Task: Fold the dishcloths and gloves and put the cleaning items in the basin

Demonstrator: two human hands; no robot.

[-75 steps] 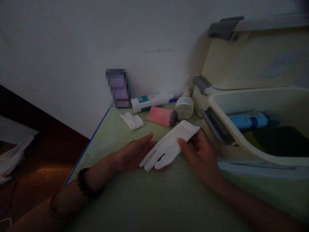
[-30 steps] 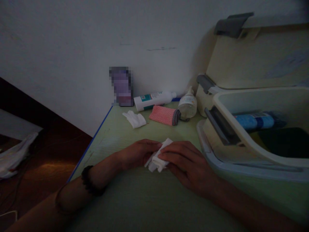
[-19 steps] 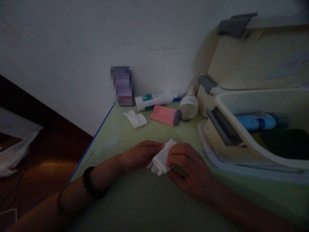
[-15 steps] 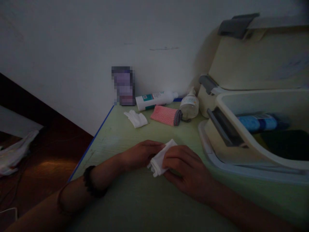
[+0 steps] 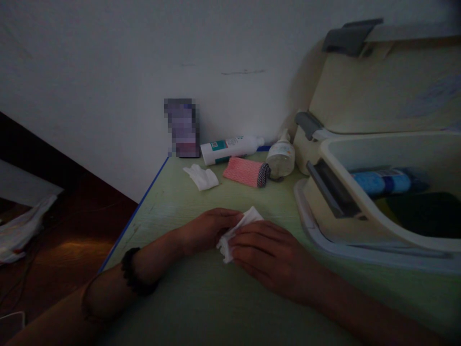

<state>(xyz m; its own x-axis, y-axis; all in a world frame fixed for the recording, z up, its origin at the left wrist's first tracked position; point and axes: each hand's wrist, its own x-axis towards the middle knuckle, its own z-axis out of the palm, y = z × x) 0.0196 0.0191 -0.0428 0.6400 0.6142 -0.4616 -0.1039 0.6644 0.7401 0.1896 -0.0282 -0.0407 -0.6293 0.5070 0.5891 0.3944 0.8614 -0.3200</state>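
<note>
White glove (image 5: 251,216): folded into a small bundle between both hands, above the green tabletop (image 5: 158,204), left of the open bin (image 5: 334,230).
Left hand (image 5: 205,233): pinching the bundle from its far side from the bin, thumb on top; its other fingers are mostly hidden.
Right hand (image 5: 275,254): on the side nearer the bin, fingers laid flat across the bundle, pressing or gripping it; its thumb is out of sight.
Just changed: moments ago the glove hung at full length with its fingers showing; now it is doubled up, and the right fingers, curled at its edge before, cover it. Folding looks well along, though the bundle is still loose at its lower end.
Pink mesh cloth (image 5: 245,171): left of the bin, beyond the hands.
Second white bundle (image 5: 202,177): farther left of the bin, possibly another glove.
</note>
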